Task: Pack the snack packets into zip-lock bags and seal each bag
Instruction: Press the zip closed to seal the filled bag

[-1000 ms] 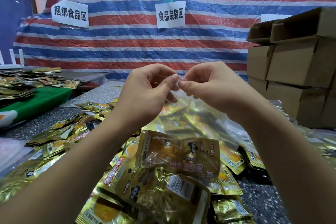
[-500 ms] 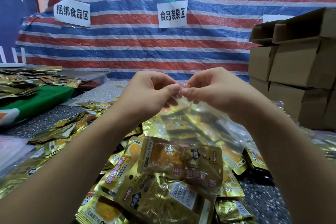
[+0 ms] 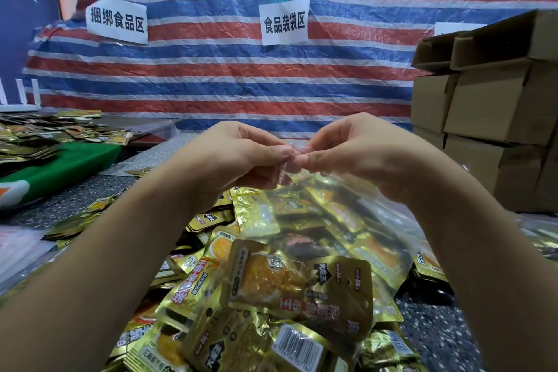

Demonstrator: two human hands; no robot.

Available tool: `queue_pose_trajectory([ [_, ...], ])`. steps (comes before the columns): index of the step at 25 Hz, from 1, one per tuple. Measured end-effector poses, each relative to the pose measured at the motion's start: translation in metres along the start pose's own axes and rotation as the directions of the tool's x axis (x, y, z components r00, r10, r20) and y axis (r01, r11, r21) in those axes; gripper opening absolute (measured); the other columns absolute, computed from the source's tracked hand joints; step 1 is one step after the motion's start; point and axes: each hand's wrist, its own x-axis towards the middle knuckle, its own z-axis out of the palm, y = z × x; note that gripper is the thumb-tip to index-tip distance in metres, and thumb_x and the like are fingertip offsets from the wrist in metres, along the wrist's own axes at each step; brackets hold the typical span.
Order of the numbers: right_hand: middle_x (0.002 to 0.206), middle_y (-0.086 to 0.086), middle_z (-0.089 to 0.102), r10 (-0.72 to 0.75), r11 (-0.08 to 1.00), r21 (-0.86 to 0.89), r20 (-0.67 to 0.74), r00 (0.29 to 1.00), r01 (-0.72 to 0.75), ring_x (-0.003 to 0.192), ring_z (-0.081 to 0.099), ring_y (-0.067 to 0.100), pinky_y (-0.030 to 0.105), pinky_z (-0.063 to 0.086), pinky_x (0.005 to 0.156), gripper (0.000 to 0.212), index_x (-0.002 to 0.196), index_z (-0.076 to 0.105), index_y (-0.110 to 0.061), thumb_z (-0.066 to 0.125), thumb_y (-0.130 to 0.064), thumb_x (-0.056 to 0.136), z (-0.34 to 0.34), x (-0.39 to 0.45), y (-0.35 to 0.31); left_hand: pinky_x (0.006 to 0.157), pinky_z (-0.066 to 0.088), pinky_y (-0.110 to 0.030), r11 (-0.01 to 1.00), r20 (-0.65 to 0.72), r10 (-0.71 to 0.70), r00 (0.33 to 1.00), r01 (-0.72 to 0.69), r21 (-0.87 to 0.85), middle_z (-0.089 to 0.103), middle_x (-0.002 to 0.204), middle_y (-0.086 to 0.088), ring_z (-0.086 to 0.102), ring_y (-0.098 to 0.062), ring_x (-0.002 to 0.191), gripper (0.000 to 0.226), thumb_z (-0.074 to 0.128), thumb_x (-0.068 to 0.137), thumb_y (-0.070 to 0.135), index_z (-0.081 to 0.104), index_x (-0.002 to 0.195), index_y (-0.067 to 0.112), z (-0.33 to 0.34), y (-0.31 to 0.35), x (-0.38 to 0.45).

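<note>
Nearest the camera, a clear zip-lock bag (image 3: 302, 290) hung from the person's fingers, with gold snack packets (image 3: 297, 287) visible inside it, its lower end low in the view over a heap of loose gold packets (image 3: 193, 275) spread across the speckled bench (image 3: 437, 329). Above that, both bare forearms reached forward and met in the middle of the view. The left hand (image 3: 241, 157) pinched the top edge of the bag between thumb and curled fingers, and the right hand (image 3: 356, 154) pinched the same edge just beside it, the fingertips of the two hands touching. Farther to the left, more packets lay on a green cloth (image 3: 63, 166). To the right stood stacked cardboard boxes (image 3: 489, 106), the top ones with flaps open. Behind everything hung a red, white and blue striped tarp (image 3: 229, 75) carrying white paper signs (image 3: 283, 21) with black characters.
</note>
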Motion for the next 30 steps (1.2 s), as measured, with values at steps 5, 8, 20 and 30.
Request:
queue_pose_trajectory([
  [5, 0.070, -0.005, 0.073, 0.018, 0.999, 0.026, 0.036, 0.999, -0.019, 0.065, 0.062, 0.002, 0.028, 0.044, 0.070, 0.018, 0.070, 0.079, -0.023, 0.081, -0.040, 0.075, 0.003, 0.000, -0.001, 0.065, 0.059, -0.024, 0.999, 0.005, -0.043, 0.999, 0.043, 0.024, 0.076, 0.088, -0.013, 0.072, -0.022, 0.079, 0.014, 0.066, 0.086, 0.014, 0.078, 0.091, 0.009, -0.001, 0.001, -0.001],
  [8, 0.071, -0.004, 0.074, 0.022, 0.999, 0.026, 0.027, 0.999, -0.023, 0.066, 0.061, 0.003, 0.029, 0.045, 0.070, 0.022, 0.069, 0.079, -0.023, 0.079, -0.043, 0.077, 0.003, -0.001, -0.001, 0.062, 0.058, -0.023, 0.999, -0.019, -0.042, 0.999, 0.043, 0.022, 0.076, 0.086, -0.012, 0.072, -0.020, 0.076, 0.013, 0.065, 0.088, 0.013, 0.076, 0.090, 0.008, 0.001, 0.002, -0.001],
  [20, 0.068, 0.002, 0.072, -0.065, 0.990, 0.129, 0.041, 0.997, 0.059, 0.062, 0.061, 0.006, 0.030, 0.045, 0.068, 0.028, 0.072, 0.080, -0.016, 0.080, -0.041, 0.061, -0.008, -0.004, -0.002, 0.060, 0.056, -0.022, 0.999, 0.046, 0.037, 0.998, -0.038, 0.015, 0.075, 0.082, -0.009, 0.071, -0.018, 0.073, 0.029, 0.067, 0.073, 0.029, 0.075, 0.088, 0.006, 0.000, 0.007, -0.007],
  [30, 0.064, -0.003, 0.072, -0.096, 0.995, -0.002, -0.035, 0.995, 0.096, 0.059, 0.063, 0.002, 0.025, 0.049, 0.069, 0.024, 0.068, 0.078, -0.022, 0.077, -0.046, 0.070, -0.005, -0.011, -0.010, 0.060, 0.054, -0.021, 0.973, -0.074, 0.171, 0.983, -0.156, 0.171, 0.074, 0.070, -0.002, 0.067, -0.011, 0.064, 0.011, 0.068, 0.088, 0.019, 0.075, 0.082, 0.012, 0.008, 0.012, -0.011],
])
